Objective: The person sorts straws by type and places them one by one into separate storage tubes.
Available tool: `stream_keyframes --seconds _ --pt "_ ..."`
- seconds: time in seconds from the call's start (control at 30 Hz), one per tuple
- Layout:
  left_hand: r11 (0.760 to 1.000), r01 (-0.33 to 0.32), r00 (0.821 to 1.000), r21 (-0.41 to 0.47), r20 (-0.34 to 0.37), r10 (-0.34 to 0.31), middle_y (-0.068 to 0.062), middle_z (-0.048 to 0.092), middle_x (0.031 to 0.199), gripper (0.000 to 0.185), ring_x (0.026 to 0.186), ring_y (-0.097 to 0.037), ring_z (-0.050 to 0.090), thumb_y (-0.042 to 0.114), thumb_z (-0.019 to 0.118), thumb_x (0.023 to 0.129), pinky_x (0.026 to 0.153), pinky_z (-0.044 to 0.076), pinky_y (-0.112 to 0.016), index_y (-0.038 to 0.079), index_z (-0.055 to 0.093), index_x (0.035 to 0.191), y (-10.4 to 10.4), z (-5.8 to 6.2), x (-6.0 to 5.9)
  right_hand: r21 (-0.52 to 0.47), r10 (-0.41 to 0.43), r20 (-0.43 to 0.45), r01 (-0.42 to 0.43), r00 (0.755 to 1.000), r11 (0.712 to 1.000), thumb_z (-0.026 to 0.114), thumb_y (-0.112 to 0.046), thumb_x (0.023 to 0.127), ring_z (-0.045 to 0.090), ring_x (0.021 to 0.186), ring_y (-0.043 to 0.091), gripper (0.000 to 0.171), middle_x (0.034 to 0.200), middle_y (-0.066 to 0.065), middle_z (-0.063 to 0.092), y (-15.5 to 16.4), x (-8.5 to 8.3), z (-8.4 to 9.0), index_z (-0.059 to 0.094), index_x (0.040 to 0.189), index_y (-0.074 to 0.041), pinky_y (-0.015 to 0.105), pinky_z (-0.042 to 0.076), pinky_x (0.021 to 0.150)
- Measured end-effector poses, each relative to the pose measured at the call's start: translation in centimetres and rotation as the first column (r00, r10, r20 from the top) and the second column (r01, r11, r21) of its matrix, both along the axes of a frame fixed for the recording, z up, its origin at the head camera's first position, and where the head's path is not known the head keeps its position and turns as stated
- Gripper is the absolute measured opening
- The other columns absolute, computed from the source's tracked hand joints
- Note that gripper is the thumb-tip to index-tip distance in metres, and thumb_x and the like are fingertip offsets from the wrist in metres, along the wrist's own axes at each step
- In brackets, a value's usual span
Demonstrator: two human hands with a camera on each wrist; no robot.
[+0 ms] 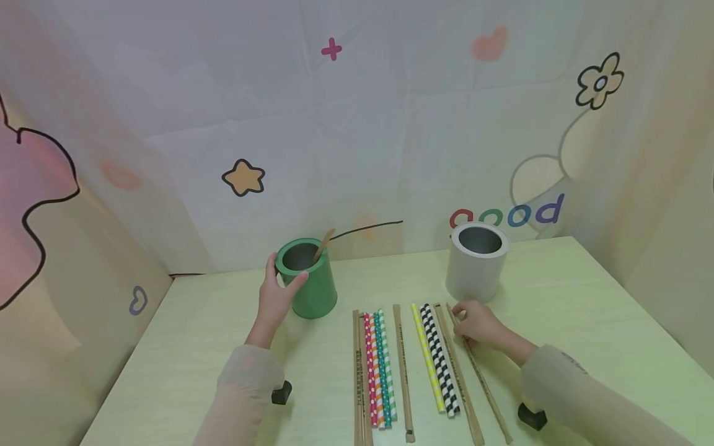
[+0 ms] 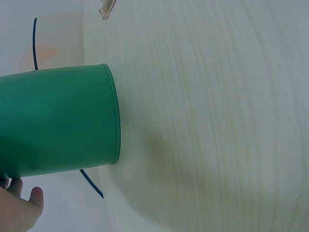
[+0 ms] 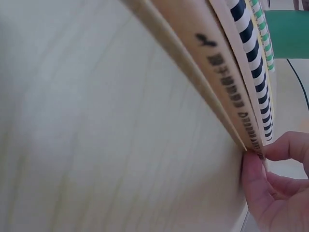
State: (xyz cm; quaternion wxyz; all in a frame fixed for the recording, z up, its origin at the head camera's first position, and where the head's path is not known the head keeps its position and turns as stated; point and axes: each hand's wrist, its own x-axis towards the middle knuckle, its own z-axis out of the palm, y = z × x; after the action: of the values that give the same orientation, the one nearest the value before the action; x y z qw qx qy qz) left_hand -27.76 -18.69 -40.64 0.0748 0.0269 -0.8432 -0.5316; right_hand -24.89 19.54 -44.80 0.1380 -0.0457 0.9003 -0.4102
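Note:
A green round canister [image 1: 315, 291] stands at the back left of the table, a brown strip [image 1: 324, 244] leaning out of its mouth. My left hand [image 1: 277, 297] holds it near the top, thumb along the rim and fingers around the left side. The left wrist view shows its green wall [image 2: 58, 121] and some fingertips. To the right, my right hand [image 1: 478, 323] pinches the far end of the rightmost brown paper-wrapped straw [image 1: 487, 387] between thumb and fingers. Close beside it lies another wrapped straw with dark print [image 3: 227, 82].
A white canister [image 1: 474, 272] stands just behind my right hand. Between the arms, several patterned paper straws [image 1: 381, 371], a yellow straw [image 1: 428, 359], black-and-white straws [image 1: 440, 362] and a lone wrapped straw [image 1: 404, 371] lie lengthwise. A printed cloth [image 1: 362, 124] hangs behind the table.

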Motion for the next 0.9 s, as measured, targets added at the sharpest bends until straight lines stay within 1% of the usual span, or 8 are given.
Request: stream_keyframes --seconds 0.03,0.13,0.17,0.37,0.47,0.53,0.67,0.9 --pt "1.0 0.001 1.0 0.0 0.001 -0.001 -0.006 0.014 0.148 0.09 0.137 -0.024 0.011 0.053 0.058 0.077 0.107 0.015 -0.052 0.024 0.003 0.142 0.0 0.0 0.0 -0.007 0.01 -0.003 -0.01 1.0 1.0 0.054 0.001 0.07 0.049 0.044 0.013 0.041 0.059 0.007 0.056 0.1 0.0 0.0 0.047 0.108 0.013 0.025 0.046 0.042" --pt "1.0 0.001 1.0 -0.001 0.005 -0.001 -0.006 0.014 0.148 0.09 0.137 -0.024 0.011 0.054 0.058 0.076 0.107 0.016 -0.052 0.025 0.003 0.142 0.0 0.0 0.0 -0.032 0.002 0.001 -0.002 1.0 0.999 0.054 0.002 0.069 0.05 0.044 0.013 0.041 0.059 0.007 0.056 0.1 0.2 0.3 0.047 0.108 0.013 0.026 0.047 0.043" --pt "1.0 0.0 1.0 -0.001 0.007 0.0 -0.006 0.014 0.148 0.09 0.137 -0.024 0.011 0.054 0.058 0.076 0.107 0.016 -0.052 0.025 0.003 0.142 0.0 0.0 0.0 -0.036 -0.016 0.009 0.016 1.0 0.999 0.054 0.002 0.069 0.05 0.045 0.013 0.043 0.059 0.008 0.057 0.0 0.2 0.3 0.048 0.11 0.012 0.027 0.047 0.044" --pt "1.0 0.003 1.0 0.004 0.006 -0.003 -0.005 0.014 0.148 0.09 0.137 -0.024 0.01 0.054 0.058 0.076 0.107 0.016 -0.052 0.025 0.003 0.142 -0.1 0.0 0.0 -0.039 -0.021 0.021 0.022 1.0 0.999 0.055 0.002 0.071 0.051 0.047 0.013 0.047 0.064 0.009 0.057 0.0 0.6 0.8 0.045 0.116 0.011 0.028 0.048 0.045" --pt "1.0 0.004 1.0 0.006 0.009 -0.004 -0.005 0.014 0.149 0.09 0.137 -0.024 0.01 0.054 0.058 0.077 0.107 0.016 -0.052 0.025 0.003 0.142 -0.1 0.1 0.1 -0.069 -0.013 0.039 0.015 0.999 0.997 0.054 0.002 0.073 0.051 0.05 0.014 0.049 0.069 0.009 0.056 0.1 0.5 1.0 0.042 0.12 0.011 0.03 0.05 0.047" --pt "1.0 0.004 1.0 0.006 0.016 -0.004 -0.005 0.013 0.149 0.09 0.137 -0.024 0.01 0.054 0.058 0.076 0.107 0.016 -0.052 0.026 0.002 0.142 -0.1 0.1 0.1 -0.106 0.0 0.047 0.005 0.999 0.994 0.053 0.002 0.074 0.052 0.052 0.015 0.051 0.071 0.01 0.054 0.2 0.4 1.3 0.039 0.122 0.011 0.031 0.051 0.049" --pt "1.0 0.002 1.0 0.005 0.021 -0.002 -0.005 0.013 0.149 0.091 0.137 -0.025 0.01 0.055 0.058 0.076 0.107 0.016 -0.053 0.026 0.003 0.142 -0.1 0.1 0.0 -0.17 0.031 0.058 -0.021 0.998 0.985 0.05 0.002 0.075 0.051 0.059 0.014 0.052 0.072 0.007 0.049 0.2 0.3 2.3 0.035 0.124 0.011 0.033 0.052 0.054" --pt "1.0 0.005 1.0 0.003 0.014 -0.005 -0.006 0.014 0.148 0.092 0.137 -0.025 0.011 0.055 0.058 0.075 0.107 0.014 -0.053 0.024 0.003 0.142 -0.1 0.1 -0.1 -0.23 0.043 0.043 -0.032 0.998 0.973 0.051 0.001 0.076 0.051 0.062 0.012 0.051 0.07 0.002 0.047 -0.1 -0.2 4.3 0.034 0.124 0.009 0.033 0.052 0.057"
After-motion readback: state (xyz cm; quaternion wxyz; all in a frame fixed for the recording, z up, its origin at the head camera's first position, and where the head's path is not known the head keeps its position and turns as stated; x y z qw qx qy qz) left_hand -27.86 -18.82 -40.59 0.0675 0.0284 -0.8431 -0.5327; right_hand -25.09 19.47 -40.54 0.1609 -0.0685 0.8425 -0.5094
